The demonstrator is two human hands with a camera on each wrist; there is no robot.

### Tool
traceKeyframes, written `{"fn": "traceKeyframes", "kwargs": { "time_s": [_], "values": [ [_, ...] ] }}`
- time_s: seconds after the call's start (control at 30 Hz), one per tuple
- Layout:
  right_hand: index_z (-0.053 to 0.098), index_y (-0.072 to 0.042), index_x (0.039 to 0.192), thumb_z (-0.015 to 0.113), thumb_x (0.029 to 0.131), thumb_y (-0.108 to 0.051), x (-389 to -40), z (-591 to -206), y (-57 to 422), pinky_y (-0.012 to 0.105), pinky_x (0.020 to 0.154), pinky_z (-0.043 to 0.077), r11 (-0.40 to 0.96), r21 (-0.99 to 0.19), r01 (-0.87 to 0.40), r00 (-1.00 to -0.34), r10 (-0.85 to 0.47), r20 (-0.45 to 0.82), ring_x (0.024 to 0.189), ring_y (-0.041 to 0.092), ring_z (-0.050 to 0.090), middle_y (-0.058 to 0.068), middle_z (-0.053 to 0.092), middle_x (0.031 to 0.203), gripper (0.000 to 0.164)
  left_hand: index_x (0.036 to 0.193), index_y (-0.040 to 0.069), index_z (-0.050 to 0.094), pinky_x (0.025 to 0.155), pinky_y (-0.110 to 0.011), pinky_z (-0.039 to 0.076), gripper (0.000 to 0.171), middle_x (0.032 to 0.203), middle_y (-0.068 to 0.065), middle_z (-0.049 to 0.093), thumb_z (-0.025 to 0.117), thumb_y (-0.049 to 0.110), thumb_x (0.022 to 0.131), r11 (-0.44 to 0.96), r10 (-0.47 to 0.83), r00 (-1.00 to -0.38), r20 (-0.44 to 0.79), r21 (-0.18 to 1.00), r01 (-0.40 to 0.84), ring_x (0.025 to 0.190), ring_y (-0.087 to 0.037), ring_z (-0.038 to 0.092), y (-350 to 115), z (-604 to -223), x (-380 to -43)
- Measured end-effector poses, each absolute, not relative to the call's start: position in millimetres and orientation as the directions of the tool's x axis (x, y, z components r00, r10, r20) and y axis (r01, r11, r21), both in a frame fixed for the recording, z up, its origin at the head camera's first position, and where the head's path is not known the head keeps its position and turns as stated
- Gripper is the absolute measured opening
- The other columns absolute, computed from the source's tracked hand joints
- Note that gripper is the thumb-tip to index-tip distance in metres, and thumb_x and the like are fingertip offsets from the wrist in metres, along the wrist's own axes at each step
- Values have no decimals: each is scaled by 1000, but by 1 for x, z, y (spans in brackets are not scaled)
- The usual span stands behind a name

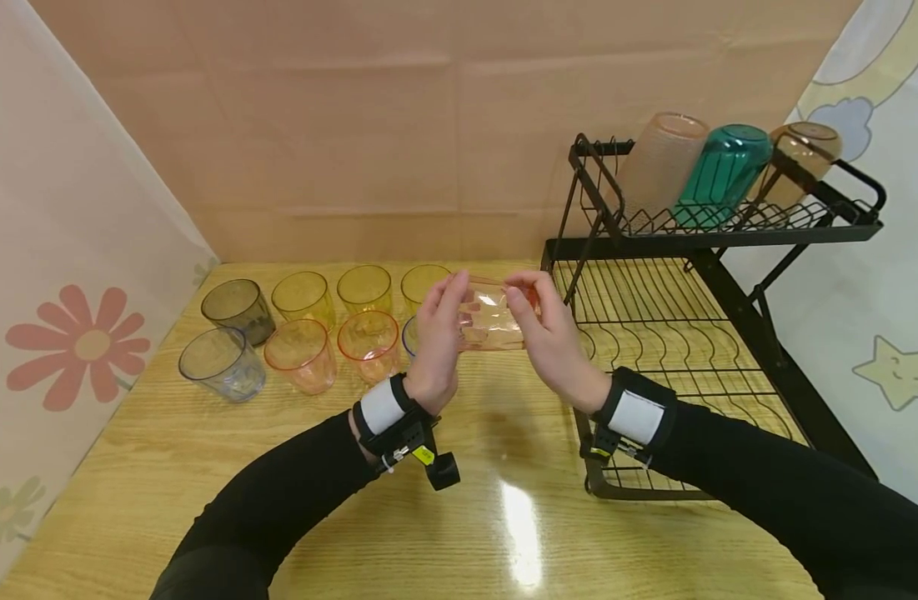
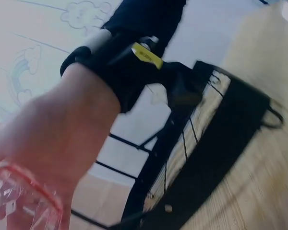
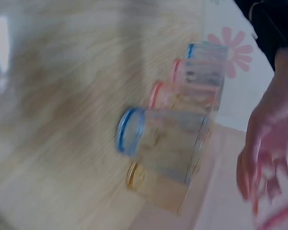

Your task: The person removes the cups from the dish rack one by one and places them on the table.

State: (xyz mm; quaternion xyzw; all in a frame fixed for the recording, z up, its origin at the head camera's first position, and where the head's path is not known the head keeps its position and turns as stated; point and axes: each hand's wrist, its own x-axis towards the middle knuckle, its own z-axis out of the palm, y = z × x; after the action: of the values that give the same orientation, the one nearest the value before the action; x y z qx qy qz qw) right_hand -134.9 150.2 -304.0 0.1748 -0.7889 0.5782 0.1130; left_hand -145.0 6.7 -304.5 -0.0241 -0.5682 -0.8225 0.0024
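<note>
Both hands hold a clear pink glass (image 1: 496,321) on its side above the table, level with the front of the rack. My left hand (image 1: 439,342) grips one end, and my right hand (image 1: 552,333) has its thumb and fingers on the other. In the left wrist view, the reddish rim of the glass (image 2: 31,184) shows by the left hand (image 2: 62,129). The right wrist view catches the right hand (image 3: 273,129) at its edge, with only part of the pink glass visible. A blue-rimmed glass (image 1: 409,336) is mostly hidden behind the left hand.
Upright glasses stand in two rows at the left: a grey one (image 1: 238,312), yellow ones (image 1: 364,289), a clear one (image 1: 224,364), and pink-toned ones (image 1: 303,357). A black two-tier rack (image 1: 564,250) at the right bears upturned pale pink (image 1: 661,167), teal (image 1: 729,171) and amber (image 1: 796,162) glasses.
</note>
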Motion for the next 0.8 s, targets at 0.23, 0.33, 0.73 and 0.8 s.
{"fn": "traceKeyframes", "kwargs": {
  "time_s": [0.23,0.33,0.73,0.8],
  "values": [
    [53,-2,127,38,106,-35,-132,-304,171,46,87,43,467,-751,-467,-876,-362,319,110,26,52,13,52,126,41,130,2,53,67,-27,51,39,110,-10,56,51,26,99,-189,157,-977,141,976,110,89,-19,55,-30,-312,-136],
    [51,-5,131,41,105,-37,-131,-304,179,48,89,44,553,-663,-504,-852,-442,279,114,26,51,12,51,129,43,130,-2,53,79,-30,48,39,117,-11,56,51,20,98,-126,199,-965,171,981,148,96,-20,55,-46,-314,-130],
    [46,-11,143,48,100,-47,-134,-289,204,50,95,44,704,-271,-657,-744,-662,86,123,28,48,9,44,140,56,131,3,55,75,-36,48,38,123,-13,55,60,12,95,211,327,-923,204,936,282,105,-24,50,-113,-336,-109],
    [47,-11,143,48,99,-50,-135,-287,206,50,94,44,704,-223,-674,-731,-679,68,122,27,48,9,44,141,58,132,6,54,77,-37,49,39,126,-12,55,63,13,94,284,320,-926,199,913,294,109,-24,49,-124,-341,-106]
  ]
}}
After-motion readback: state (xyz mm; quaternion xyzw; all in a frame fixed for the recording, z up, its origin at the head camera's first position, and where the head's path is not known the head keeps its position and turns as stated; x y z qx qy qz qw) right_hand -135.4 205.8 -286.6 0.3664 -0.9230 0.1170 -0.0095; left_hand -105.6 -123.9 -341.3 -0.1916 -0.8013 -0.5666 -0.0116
